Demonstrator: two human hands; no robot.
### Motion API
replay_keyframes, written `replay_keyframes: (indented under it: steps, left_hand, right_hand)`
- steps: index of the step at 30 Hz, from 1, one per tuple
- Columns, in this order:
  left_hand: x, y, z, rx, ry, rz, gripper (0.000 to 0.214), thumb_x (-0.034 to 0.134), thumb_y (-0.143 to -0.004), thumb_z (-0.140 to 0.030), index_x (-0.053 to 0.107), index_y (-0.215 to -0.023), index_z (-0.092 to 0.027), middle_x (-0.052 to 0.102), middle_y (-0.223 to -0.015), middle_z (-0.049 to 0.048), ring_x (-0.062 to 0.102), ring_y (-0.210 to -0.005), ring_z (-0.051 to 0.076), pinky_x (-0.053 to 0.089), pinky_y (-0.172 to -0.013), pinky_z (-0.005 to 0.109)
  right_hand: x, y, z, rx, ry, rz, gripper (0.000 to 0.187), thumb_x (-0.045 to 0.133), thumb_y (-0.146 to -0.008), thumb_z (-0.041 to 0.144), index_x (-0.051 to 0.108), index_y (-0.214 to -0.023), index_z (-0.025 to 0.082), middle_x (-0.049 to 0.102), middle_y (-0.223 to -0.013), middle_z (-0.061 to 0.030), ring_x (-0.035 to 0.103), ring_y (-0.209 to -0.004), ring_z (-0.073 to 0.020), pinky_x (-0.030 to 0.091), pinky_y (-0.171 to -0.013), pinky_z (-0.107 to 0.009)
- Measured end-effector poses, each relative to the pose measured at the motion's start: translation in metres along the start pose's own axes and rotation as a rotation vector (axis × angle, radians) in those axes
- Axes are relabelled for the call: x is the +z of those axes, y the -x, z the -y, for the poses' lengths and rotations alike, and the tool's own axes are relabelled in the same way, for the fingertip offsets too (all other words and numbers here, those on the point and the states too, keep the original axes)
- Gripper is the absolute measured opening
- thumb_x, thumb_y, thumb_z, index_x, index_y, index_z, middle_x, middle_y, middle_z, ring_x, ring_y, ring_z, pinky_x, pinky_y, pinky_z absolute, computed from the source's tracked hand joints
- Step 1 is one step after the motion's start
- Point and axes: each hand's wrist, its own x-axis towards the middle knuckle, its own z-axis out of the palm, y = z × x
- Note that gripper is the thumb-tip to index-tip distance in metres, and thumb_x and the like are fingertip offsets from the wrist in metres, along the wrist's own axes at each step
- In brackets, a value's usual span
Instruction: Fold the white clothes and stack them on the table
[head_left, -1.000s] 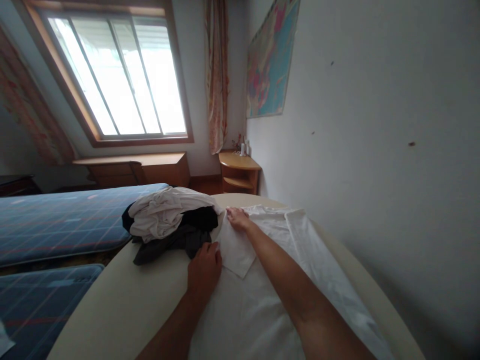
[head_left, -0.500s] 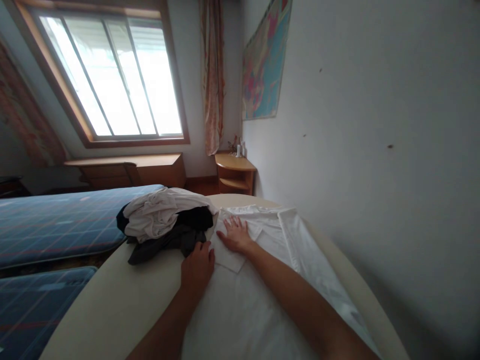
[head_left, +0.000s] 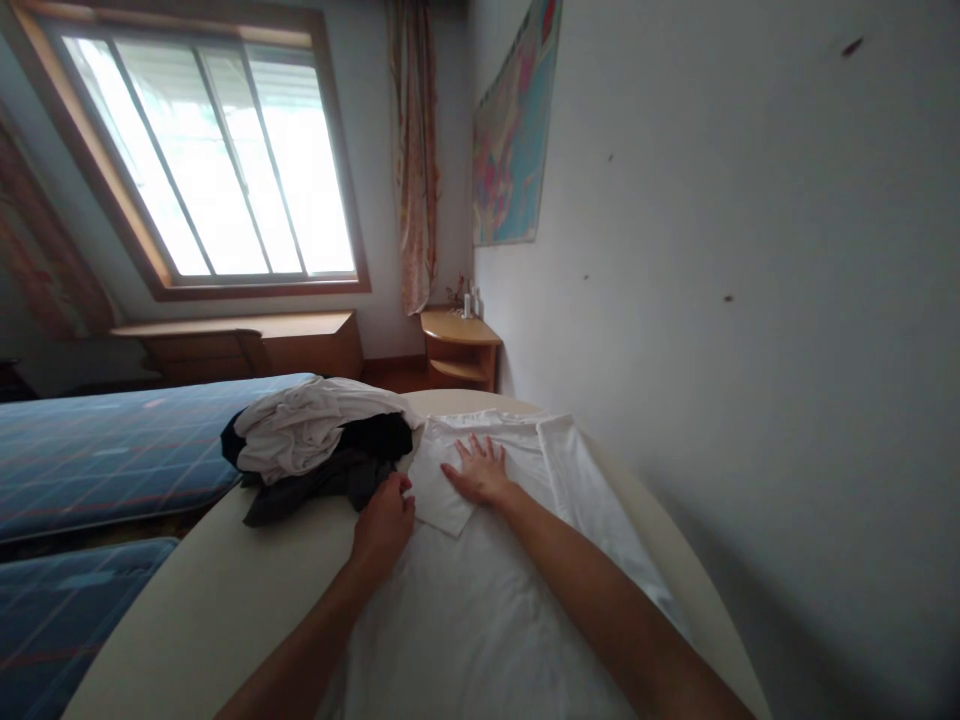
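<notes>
A white shirt (head_left: 480,620) lies spread over the round table, with a flat flap (head_left: 439,495) of its cloth ending in a corner near the far end. My right hand (head_left: 478,472) rests palm down on the cloth at the flap's right side, fingers spread. At the shirt's left edge is my left hand (head_left: 386,520), its fingers curled and thumb close to them, pinching the edge of the cloth. Just beyond it sits a heap of clothes, a crumpled white garment (head_left: 289,425) on top of a dark grey one (head_left: 300,490) and black cloth (head_left: 377,436).
The cream round table (head_left: 195,600) has its curved edge near the white wall (head_left: 712,200) on the right. Blue plaid mattresses (head_left: 97,450) stand at the left. Further back are a wooden corner shelf (head_left: 461,330), a low wooden desk (head_left: 307,325) and a window.
My left fingers have curled in more at the shirt's edge. The right hand has shifted slightly to the right across the cloth. The whole view has turned a little to the right.
</notes>
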Motion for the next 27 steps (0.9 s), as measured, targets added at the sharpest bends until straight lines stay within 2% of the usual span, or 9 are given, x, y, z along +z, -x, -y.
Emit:
replay_keyframes:
  steps: [4, 7, 9, 12, 15, 17, 20, 23, 27]
  left_hand:
    - [-0.01, -0.002, -0.019, 0.05, 0.047, 0.003, 0.009, 0.057, -0.09, -0.017, 0.059, -0.099, -0.02, 0.07, -0.099, 0.0054, 0.065, -0.086, 0.017, 0.04, -0.072, 0.025]
    - [-0.013, 0.003, -0.039, 0.104, 0.043, 0.011, 0.008, 0.058, -0.089, -0.017, 0.061, -0.094, -0.021, 0.07, -0.09, 0.0039, 0.065, -0.08, 0.017, 0.037, -0.068, 0.025]
    - [-0.011, 0.008, -0.052, 0.158, 0.04, 0.021, 0.01, 0.056, -0.089, -0.014, 0.062, -0.091, -0.021, 0.07, -0.087, 0.0035, 0.065, -0.079, 0.017, 0.036, -0.068, 0.025]
    - [-0.004, 0.016, -0.064, 0.211, 0.044, 0.058, 0.015, 0.054, -0.088, -0.01, 0.063, -0.085, -0.021, 0.071, -0.083, 0.0026, 0.064, -0.077, 0.016, 0.036, -0.069, 0.025]
    - [0.004, 0.023, -0.071, 0.218, 0.082, 0.085, 0.016, 0.054, -0.086, -0.008, 0.064, -0.083, -0.02, 0.07, -0.078, 0.0018, 0.063, -0.073, 0.015, 0.035, -0.066, 0.024]
    - [0.008, 0.026, -0.073, 0.218, 0.123, 0.099, 0.016, 0.054, -0.085, -0.007, 0.064, -0.083, -0.02, 0.069, -0.077, 0.0016, 0.062, -0.07, 0.015, 0.035, -0.065, 0.024]
    - [0.011, 0.03, -0.079, 0.23, 0.213, 0.123, 0.016, 0.055, -0.083, -0.005, 0.063, -0.083, -0.019, 0.071, -0.082, 0.0022, 0.063, -0.071, 0.014, 0.038, -0.065, 0.023]
    - [0.015, 0.032, -0.089, 0.266, 0.353, 0.141, 0.017, 0.056, -0.08, -0.003, 0.061, -0.081, -0.019, 0.072, -0.086, 0.0024, 0.065, -0.075, 0.013, 0.043, -0.069, 0.022]
    - [0.029, 0.037, -0.108, 0.315, 0.497, 0.172, 0.017, 0.056, -0.078, -0.004, 0.059, -0.08, -0.02, 0.073, -0.09, 0.0021, 0.067, -0.081, 0.015, 0.048, -0.079, 0.026]
  right_hand:
    - [-0.017, -0.005, 0.007, -0.043, -0.131, -0.093, 0.055, 0.046, -0.094, 0.06, 0.063, -0.131, 0.023, 0.045, -0.152, -0.0114, 0.03, -0.145, -0.0319, 0.017, -0.117, -0.05]
    - [-0.031, -0.011, 0.016, -0.037, -0.206, -0.112, 0.052, 0.044, -0.095, 0.058, 0.069, -0.119, 0.019, 0.068, -0.124, -0.012, 0.058, -0.121, -0.0258, 0.042, -0.1, -0.034]
    - [-0.037, -0.016, 0.02, -0.015, -0.246, -0.109, 0.059, 0.045, -0.092, 0.063, 0.068, -0.12, 0.016, 0.072, -0.115, -0.0122, 0.066, -0.108, -0.0246, 0.047, -0.087, -0.029]
    - [-0.038, -0.021, 0.023, 0.004, -0.272, -0.104, 0.065, 0.062, -0.081, 0.067, 0.068, -0.119, 0.014, 0.072, -0.112, -0.0122, 0.068, -0.102, -0.0261, 0.049, -0.081, -0.027]
    - [-0.036, -0.021, 0.021, -0.002, -0.272, -0.095, 0.045, 0.074, -0.076, 0.047, 0.072, -0.109, 0.016, 0.074, -0.107, -0.0092, 0.069, -0.098, -0.0252, 0.048, -0.08, -0.025]
    - [-0.035, -0.02, 0.018, 0.005, -0.268, -0.111, 0.032, 0.069, -0.081, 0.033, 0.072, -0.108, 0.017, 0.074, -0.108, -0.0091, 0.068, -0.101, -0.0243, 0.047, -0.082, -0.024]
    - [-0.038, -0.019, 0.01, 0.032, -0.264, -0.146, 0.03, 0.059, -0.087, 0.023, 0.07, -0.114, 0.016, 0.072, -0.115, -0.0114, 0.067, -0.107, -0.024, 0.046, -0.087, -0.025]
    - [-0.047, -0.018, -0.006, 0.07, -0.26, -0.187, 0.039, 0.053, -0.089, 0.02, 0.063, -0.126, 0.013, 0.069, -0.122, -0.014, 0.064, -0.114, -0.0249, 0.044, -0.093, -0.027]
    - [-0.057, -0.012, -0.037, 0.106, -0.259, -0.233, 0.059, 0.043, -0.09, 0.015, 0.04, -0.149, 0.013, 0.065, -0.13, -0.0135, 0.062, -0.117, -0.0238, 0.043, -0.099, -0.031]
